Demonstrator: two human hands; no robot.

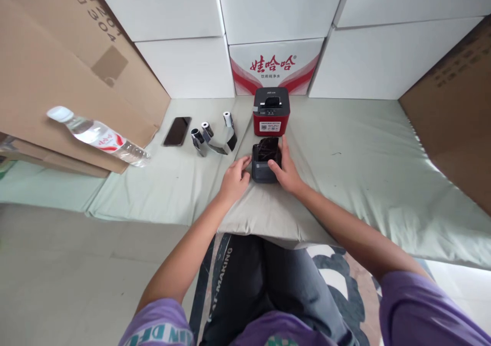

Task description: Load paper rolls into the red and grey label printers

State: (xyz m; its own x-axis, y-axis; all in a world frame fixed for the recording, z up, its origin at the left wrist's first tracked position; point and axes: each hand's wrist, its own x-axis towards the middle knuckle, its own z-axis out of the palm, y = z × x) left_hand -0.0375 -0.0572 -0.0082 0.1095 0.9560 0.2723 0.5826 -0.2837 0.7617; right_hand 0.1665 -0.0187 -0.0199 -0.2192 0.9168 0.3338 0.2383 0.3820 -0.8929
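A small black printer [264, 171] stands on the cloth-covered surface before me, its dark, glossy lid [268, 149] raised at the back. My right hand [288, 169] grips it from the right, the thumb across the front and the index finger stretched up along the side of the lid. Against or very near the printer's left side are the fingertips of my left hand [235, 180], the fingers extended and slightly bent. The inside of the printer is hidden from view. Just behind it sits a larger red and black receipt printer [271, 112].
Several small paper rolls [207, 129] with loose ends stand left of the printers, near a phone [177, 131]. Farther left, a water bottle [100, 137] appears tilted in front of a cardboard box [49, 75]. White boxes [184, 65] line the back, and another cardboard box [456, 100] bounds the right.
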